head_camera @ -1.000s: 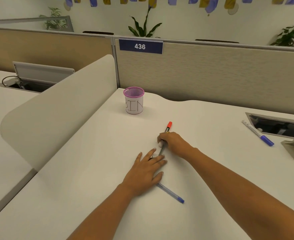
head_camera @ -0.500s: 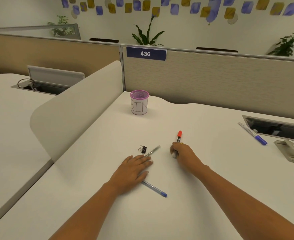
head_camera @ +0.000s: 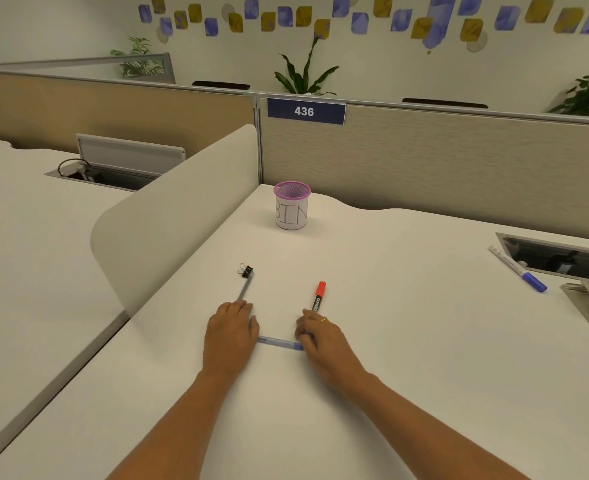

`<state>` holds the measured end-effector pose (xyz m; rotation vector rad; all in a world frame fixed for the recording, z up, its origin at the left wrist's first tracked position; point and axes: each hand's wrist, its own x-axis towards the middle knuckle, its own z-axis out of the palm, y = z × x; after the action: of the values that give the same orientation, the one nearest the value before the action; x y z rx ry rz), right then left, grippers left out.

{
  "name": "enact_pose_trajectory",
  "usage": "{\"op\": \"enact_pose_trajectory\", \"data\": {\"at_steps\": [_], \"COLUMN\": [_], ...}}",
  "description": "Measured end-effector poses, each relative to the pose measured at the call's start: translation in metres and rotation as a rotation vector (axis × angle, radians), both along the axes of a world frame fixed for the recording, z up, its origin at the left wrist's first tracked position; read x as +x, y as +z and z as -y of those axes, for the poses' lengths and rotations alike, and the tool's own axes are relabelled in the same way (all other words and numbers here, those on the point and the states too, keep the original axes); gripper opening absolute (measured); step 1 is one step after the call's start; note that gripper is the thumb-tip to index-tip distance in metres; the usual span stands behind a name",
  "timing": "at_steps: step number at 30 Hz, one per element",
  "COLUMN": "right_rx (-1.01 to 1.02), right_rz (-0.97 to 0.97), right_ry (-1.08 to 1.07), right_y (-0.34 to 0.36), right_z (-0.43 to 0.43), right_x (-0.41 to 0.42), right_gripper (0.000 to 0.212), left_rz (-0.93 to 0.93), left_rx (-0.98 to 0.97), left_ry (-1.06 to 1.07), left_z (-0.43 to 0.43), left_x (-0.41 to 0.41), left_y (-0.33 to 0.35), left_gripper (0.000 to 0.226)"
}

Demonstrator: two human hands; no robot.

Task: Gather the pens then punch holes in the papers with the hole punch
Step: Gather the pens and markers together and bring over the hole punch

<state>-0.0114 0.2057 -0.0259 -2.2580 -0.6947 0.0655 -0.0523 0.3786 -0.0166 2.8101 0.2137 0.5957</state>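
Blue pen (head_camera: 281, 342) has swung crosswise and now bridges both hands, well nearer than the BIN cup (head_camera: 292, 206). Left hand (head_camera: 232, 334) lies flat on the grey pen (head_camera: 245, 287). Right hand (head_camera: 315, 336) has its grip curled round the tail of the red marker (head_camera: 319, 296). Judgement: three pens converging on the desk (head_camera: 407, 341); blue-capped marker (head_camera: 516, 268), far right of the cup, still ungathered.

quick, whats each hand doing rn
left hand: lies over the near end of the grey pen; whether it grips cannot be told
right hand: closed, holding the red marker by its near end
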Motion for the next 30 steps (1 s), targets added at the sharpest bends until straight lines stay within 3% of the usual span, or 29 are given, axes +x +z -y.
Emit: {"op": "enact_pose_trajectory", "data": {"at_steps": [6,9,14,21,25,29,30], "right_rx": [0.022,0.007,0.001,-0.041,-0.039,-0.017,-0.009], "right_rz": [0.057,0.059,0.052,0.012,0.016,0.005,0.003], "right_ry": [0.003,0.046,0.103,0.251,0.251,0.253,0.251], "right_y": [-0.010,-0.013,-0.012,-0.001,0.003,0.004,0.005], "right_z": [-0.012,-0.009,-0.010,-0.006,-0.014,-0.030,-0.034], "right_x": [-0.009,-0.004,0.010,0.042,0.060,0.070,0.072], "right_gripper": [0.023,0.021,0.016,0.017,0.018,0.016,0.016], "left_rz": [-0.036,-0.061,0.010,0.027,0.062,0.034,0.020], "left_rx": [-0.051,-0.110,-0.198,-0.397,-0.399,-0.349,-0.298], "left_ry": [0.127,0.154,0.139,0.182,0.133,0.091,0.066], "left_z": [-0.001,-0.004,-0.006,-0.024,-0.032,-0.031,-0.031], "left_x": [0.001,0.003,0.002,0.005,0.007,0.009,0.009], "left_y": [0.000,-0.003,-0.003,-0.008,-0.006,-0.004,-0.004], "left_gripper": [0.012,0.019,0.017,0.038,0.038,0.015,0.018]}}
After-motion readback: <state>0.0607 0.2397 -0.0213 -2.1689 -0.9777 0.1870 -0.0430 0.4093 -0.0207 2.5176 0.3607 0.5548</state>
